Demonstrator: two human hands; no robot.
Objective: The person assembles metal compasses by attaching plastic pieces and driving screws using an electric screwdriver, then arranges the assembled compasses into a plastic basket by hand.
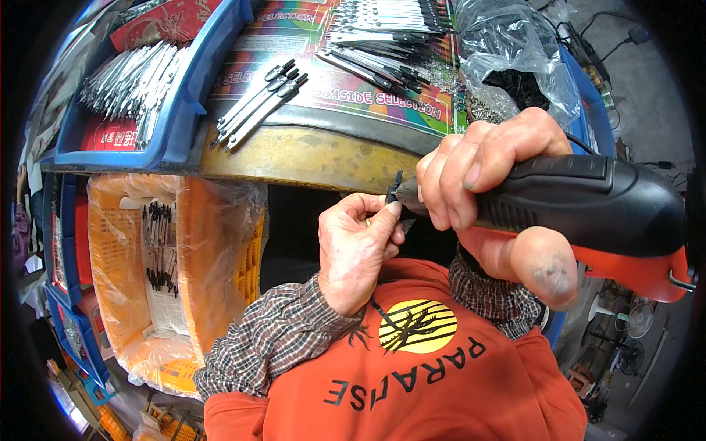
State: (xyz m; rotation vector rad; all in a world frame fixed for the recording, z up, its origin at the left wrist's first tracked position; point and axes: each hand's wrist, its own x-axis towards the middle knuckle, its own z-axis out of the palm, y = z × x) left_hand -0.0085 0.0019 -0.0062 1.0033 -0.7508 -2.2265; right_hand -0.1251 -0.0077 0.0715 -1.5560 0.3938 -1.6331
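My right hand (pixel 507 198) grips a black and red electric screwdriver (pixel 566 198), its fingers wrapped round the body. The driver's metal nose points left and meets a small black part (pixel 397 184). My left hand (pixel 360 242) pinches that part between thumb and fingers, in front of the table edge. Whatever else is inside the left fingers is hidden. Beyond the hands, a few white pen-like sticks with black ends (pixel 265 106) lie on the table, and a larger pile of similar sticks (pixel 382 37) is farther back.
Small metal pieces (pixel 482 109) lie beside a clear plastic bag (pixel 515 44) at the far right. A blue bin (pixel 165 154) of white sticks stands at the left. Below it is an orange crate (pixel 110 257) lined with plastic. The table's worn edge (pixel 309 158) runs before me.
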